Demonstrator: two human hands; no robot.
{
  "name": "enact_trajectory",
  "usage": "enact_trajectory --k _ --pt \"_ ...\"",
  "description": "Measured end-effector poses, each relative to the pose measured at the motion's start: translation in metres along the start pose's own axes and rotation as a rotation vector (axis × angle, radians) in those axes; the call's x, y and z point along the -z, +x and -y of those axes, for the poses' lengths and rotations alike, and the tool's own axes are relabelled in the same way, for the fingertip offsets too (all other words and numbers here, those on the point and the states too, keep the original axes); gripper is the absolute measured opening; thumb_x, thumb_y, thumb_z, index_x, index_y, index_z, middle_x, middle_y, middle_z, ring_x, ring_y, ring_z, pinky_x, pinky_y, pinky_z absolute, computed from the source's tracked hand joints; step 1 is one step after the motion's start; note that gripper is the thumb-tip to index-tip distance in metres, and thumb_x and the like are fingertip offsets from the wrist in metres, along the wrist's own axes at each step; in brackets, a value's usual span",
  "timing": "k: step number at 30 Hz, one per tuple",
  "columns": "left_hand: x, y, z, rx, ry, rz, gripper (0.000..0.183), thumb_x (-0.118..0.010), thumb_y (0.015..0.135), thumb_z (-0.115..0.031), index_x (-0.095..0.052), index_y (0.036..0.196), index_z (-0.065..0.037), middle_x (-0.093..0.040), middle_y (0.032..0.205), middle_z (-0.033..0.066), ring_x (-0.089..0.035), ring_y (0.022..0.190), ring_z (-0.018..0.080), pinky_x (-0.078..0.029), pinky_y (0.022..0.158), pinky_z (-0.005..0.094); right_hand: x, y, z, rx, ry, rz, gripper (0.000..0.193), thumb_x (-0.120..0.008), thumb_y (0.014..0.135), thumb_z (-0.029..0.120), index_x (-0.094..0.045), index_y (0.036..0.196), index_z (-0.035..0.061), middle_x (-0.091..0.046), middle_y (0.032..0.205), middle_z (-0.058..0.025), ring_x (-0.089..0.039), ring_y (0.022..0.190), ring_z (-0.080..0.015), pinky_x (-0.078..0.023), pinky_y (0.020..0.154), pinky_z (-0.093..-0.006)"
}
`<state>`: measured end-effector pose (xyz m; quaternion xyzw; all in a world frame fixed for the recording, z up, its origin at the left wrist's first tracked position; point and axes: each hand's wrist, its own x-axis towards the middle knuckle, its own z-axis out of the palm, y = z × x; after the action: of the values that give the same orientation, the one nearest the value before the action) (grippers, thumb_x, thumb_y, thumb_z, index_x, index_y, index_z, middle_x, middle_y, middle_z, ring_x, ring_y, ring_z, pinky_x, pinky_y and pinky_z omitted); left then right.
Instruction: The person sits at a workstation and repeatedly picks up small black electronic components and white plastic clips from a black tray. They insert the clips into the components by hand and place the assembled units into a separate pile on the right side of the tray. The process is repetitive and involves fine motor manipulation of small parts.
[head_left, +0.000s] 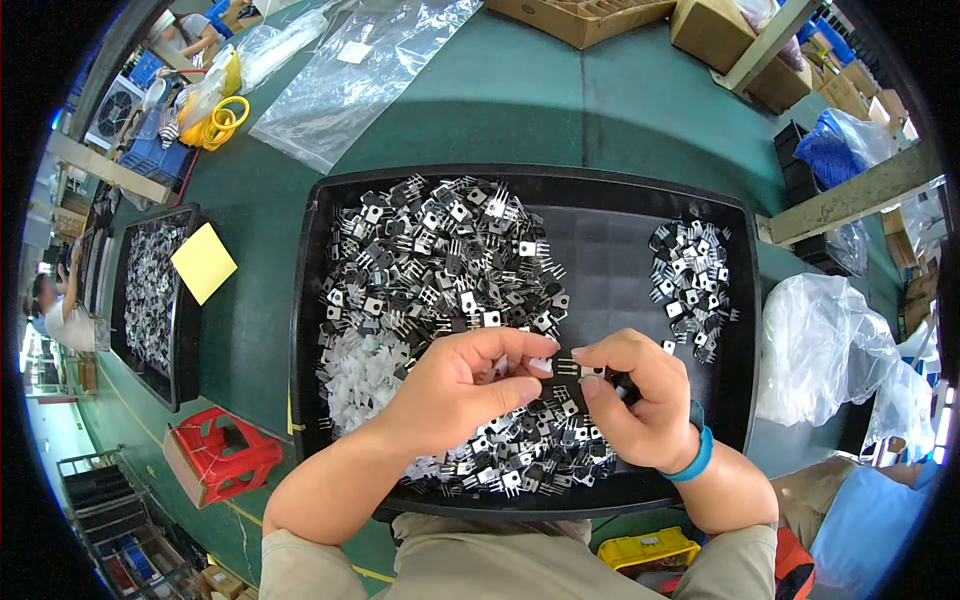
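My left hand (465, 385) pinches a small white plastic piece (541, 366) between thumb and fingers. Just to its right, my right hand (640, 390) grips a three-legged transistor (592, 371), its metal legs pointing left toward the white piece. A narrow gap seems to lie between the two parts. Both hands are above a large black tray (640, 185). A big heap of loose transistors (440, 250) fills the tray's left and front. Small white plastic pieces (360, 375) lie piled at its left side, partly behind my left forearm. A smaller group of transistors (690, 275) lies at the right.
A second black tray (185, 375) of parts stands at the left, a yellow paper (205, 262) on its edge. Clear plastic bags (825, 350) lie right, another bag (360, 80) behind. A red stool (235, 455) stands lower left. Cardboard boxes (712, 35) sit at the back.
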<state>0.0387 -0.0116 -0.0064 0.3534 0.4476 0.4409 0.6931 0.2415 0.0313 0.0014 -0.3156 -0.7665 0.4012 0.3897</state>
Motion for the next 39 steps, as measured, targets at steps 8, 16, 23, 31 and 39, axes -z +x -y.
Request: enact_trajectory --k 8,16,23,31,39 --pt "0.0025 0.0005 0.0009 -0.078 0.322 0.038 0.013 -0.063 0.086 0.002 -0.064 0.099 0.001 -0.064 0.091 0.0035 -0.057 0.08 0.0056 -0.044 0.068 0.0207 -0.0041 -0.003 0.0009 0.089 -0.108 0.004 0.027 -0.064 0.075 -0.007 -0.062 0.1 0.0026 -0.063 0.084 -0.0137 -0.064 0.068 -0.0273 -0.052 0.058 -0.0323" --pt "0.002 0.0004 0.0013 -0.112 0.393 0.03 0.013 -0.064 0.086 -0.004 -0.066 0.098 0.001 -0.064 0.084 0.0045 -0.056 0.072 0.0068 -0.046 0.064 0.0227 -0.0043 -0.0029 0.0006 0.092 -0.119 0.064 0.03 -0.062 0.074 -0.009 -0.063 0.101 0.003 -0.061 0.084 -0.0124 -0.064 0.068 -0.0267 -0.052 0.059 -0.0332" --pt "-0.0011 0.0003 -0.0038 -0.108 0.488 0.03 0.008 -0.065 0.086 -0.001 -0.066 0.093 0.001 -0.063 0.082 0.0004 -0.053 0.071 0.0035 -0.041 0.06 0.0191 -0.0082 -0.0033 0.0005 0.051 -0.155 0.096 0.023 -0.063 0.073 -0.009 -0.067 0.093 0.0028 -0.062 0.078 -0.0088 -0.061 0.063 -0.0189 -0.048 0.055 -0.0277" --pt "0.0015 -0.003 -0.0035 0.069 0.114 -0.036 0.01 -0.064 0.085 -0.003 -0.065 0.094 0.001 -0.063 0.081 -0.0009 -0.053 0.068 0.0019 -0.041 0.058 0.0176 -0.0025 0.0002 0.0057 -0.24 0.066 0.063 0.02 -0.063 0.077 -0.004 -0.065 0.097 0.0004 -0.062 0.076 -0.0099 -0.057 0.059 -0.0159 -0.045 0.054 -0.026" --pt "0.0023 -0.0052 -0.0046 0.114 0.213 0.023 0.008 -0.064 0.085 -0.007 -0.064 0.086 0.001 -0.06 0.074 -0.0028 -0.05 0.064 0.0009 -0.04 0.054 0.0182 -0.0054 -0.006 0.0069 -0.439 0.235 0.143 0.021 -0.064 0.079 -0.003 -0.065 0.099 0.0006 -0.065 0.083 -0.0083 -0.058 0.066 -0.0124 -0.047 0.061 -0.0259"
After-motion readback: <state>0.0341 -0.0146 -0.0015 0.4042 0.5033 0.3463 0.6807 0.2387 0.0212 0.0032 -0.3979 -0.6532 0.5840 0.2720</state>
